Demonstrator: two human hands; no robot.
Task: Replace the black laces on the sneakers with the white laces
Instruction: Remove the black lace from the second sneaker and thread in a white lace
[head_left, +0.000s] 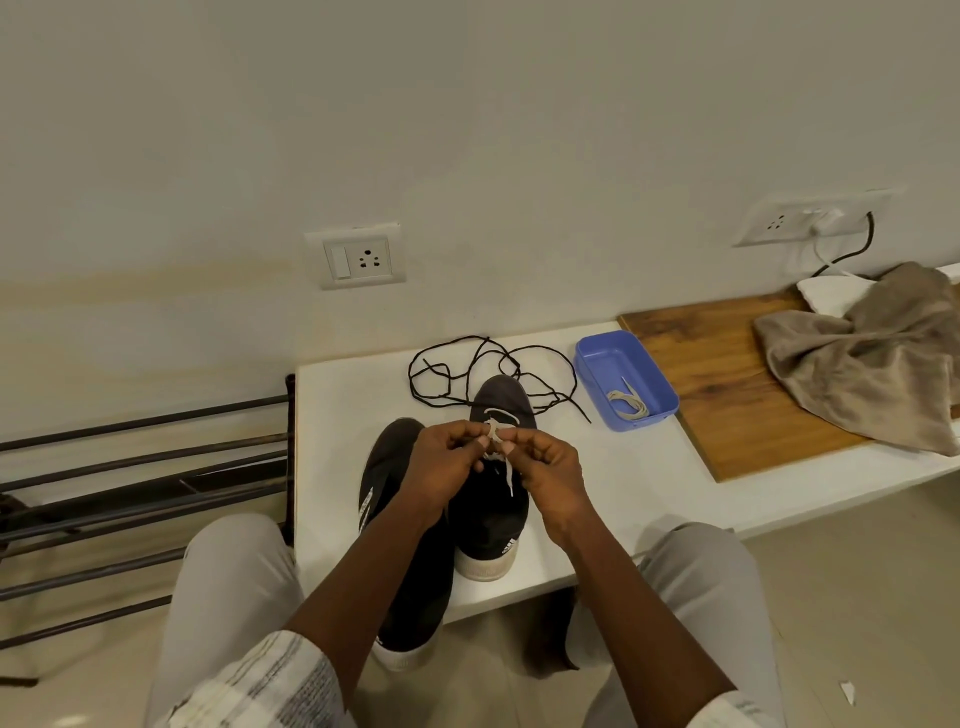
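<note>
Sneakers (496, 519): dark matt cloth uppers, off-white rubbery soles. Black laces (566, 364): thin round cord, matt. White laces (628, 402): flat woven cloth. Tray (608, 364): blue plastic, smooth, slight sheen. Surface (353, 415): white, smooth, matt. Board (717, 374): wood grain, satin finish. Towel (872, 364): brown plush cloth, crumpled. Rack (145, 422): dark metal rods, dull.
</note>
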